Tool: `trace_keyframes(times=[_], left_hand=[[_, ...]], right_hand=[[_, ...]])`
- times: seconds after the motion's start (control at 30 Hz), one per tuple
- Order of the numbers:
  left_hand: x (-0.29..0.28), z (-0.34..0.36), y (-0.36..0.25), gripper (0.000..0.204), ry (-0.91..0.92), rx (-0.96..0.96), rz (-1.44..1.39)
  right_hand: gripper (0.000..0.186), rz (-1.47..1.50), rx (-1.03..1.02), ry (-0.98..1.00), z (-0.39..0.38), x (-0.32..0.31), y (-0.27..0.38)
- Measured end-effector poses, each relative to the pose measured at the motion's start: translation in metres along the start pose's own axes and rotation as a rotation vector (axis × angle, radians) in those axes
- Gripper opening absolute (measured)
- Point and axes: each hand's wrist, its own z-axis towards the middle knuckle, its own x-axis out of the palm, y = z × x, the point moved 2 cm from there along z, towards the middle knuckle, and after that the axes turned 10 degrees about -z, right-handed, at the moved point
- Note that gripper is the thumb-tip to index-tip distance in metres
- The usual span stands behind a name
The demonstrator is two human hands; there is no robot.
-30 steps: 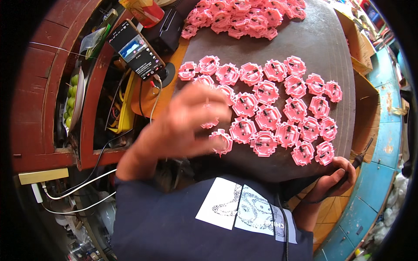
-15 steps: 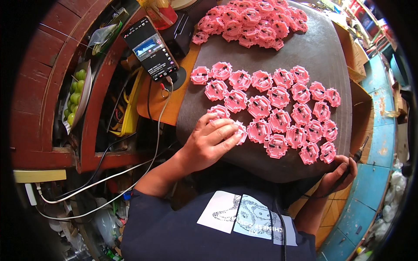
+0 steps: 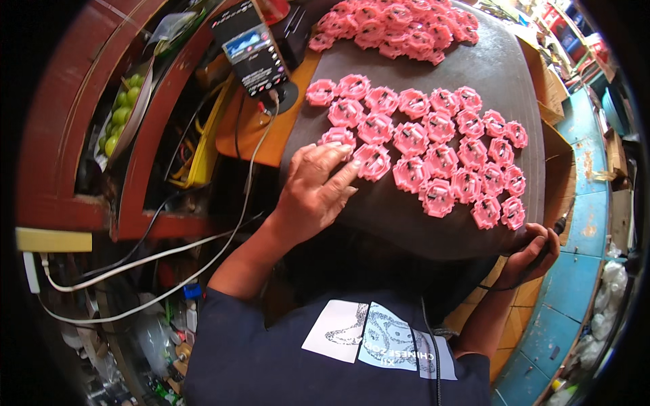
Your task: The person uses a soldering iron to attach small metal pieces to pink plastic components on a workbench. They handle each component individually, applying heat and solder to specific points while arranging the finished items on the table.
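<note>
Rows of pink plastic housings (image 3: 410, 138), roughly octagonal with small black and silvery parts inside, lie on a dark brown tabletop (image 3: 352, 227). My left hand (image 3: 318, 183) is at the near left end of the rows, fingers stretched out and apart. Its fingertips reach one pink housing (image 3: 337, 137) and the edge of another pink housing (image 3: 372, 162); neither is lifted. At the table's near right edge, my right hand (image 3: 531, 257) is closed round the dark handle of a soldering iron (image 3: 560, 224), which points away to the upper right. A black cable trails from it.
A big heap of pink housings (image 3: 399, 27) fills the table's far end. On the left stand a lit phone (image 3: 250, 54) on a holder, a white charging cable (image 3: 250, 169) and a dish of green fruit (image 3: 122, 111). Cardboard boxes (image 3: 548, 95) line the right side.
My left hand has drawn slightly back and left from the near-left housings, and its fingers have spread. The view has shifted a little. My right hand still holds the soldering iron.
</note>
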Motion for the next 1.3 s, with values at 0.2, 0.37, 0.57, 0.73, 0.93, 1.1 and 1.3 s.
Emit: trace_keyframes(times=[0.2,0.37,0.57,0.73,0.93,1.1,1.3], left_hand=[[-0.05,-0.081,-0.003,0.024,-0.418,-0.37,-0.127],[-0.046,-0.158,-0.005,0.002,-0.462,-0.685,-0.085],[0.005,-0.208,0.019,0.032,-0.306,-0.78,0.069],[0.018,-0.188,0.044,0.017,-0.21,-0.864,-0.149],[-0.014,-0.165,-0.006,0.009,-0.156,-1.033,-0.806],[-0.037,-0.149,0.001,0.017,-0.322,-0.932,-1.69],[-0.046,-0.102,-0.057,0.012,0.361,-0.518,-0.726]], right_hand=[[0.023,-0.001,-0.212,-0.081,-0.008,-0.051,-0.01],[0.024,-0.153,-0.237,-0.117,-0.027,-0.081,-0.005],[0.024,-0.102,-0.235,-0.097,-0.031,-0.089,0.007],[0.024,-0.053,-0.203,-0.079,-0.041,-0.085,0.019],[0.025,0.101,-0.264,0.055,-0.065,-0.086,0.044],[0.035,0.246,-0.373,0.351,-0.081,-0.058,0.1],[0.051,0.337,-0.541,0.653,-0.076,-0.023,0.155]])
